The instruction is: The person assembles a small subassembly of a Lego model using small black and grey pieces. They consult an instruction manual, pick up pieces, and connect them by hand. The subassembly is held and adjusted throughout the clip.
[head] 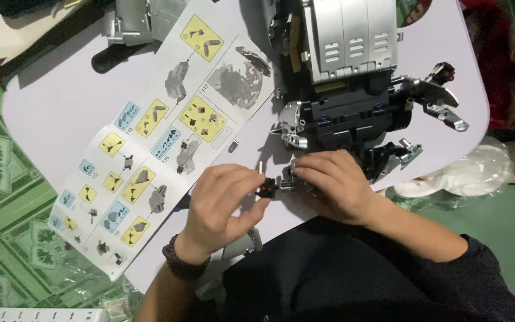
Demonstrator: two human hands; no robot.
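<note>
My left hand (pixel 222 203) pinches a small black brick piece with a red spot (pixel 267 189) at the near edge of the pale table (pixel 67 101). My right hand (pixel 335 182) grips a small grey and black assembly (pixel 287 176) right beside it; the two parts touch. A thin white pin (pixel 261 167) stands just above the left fingers. Behind the hands sits a large black and silver brick-built robot model (pixel 347 77), with silver claws (pixel 442 104) on its right side.
An open instruction booklet (pixel 162 119) lies on the table's left half. A grey built part (pixel 132 24) sits at the far left. Clear plastic bags (pixel 472 173) lie off the table's right edge. Green patterned floor (pixel 1 179) shows at left.
</note>
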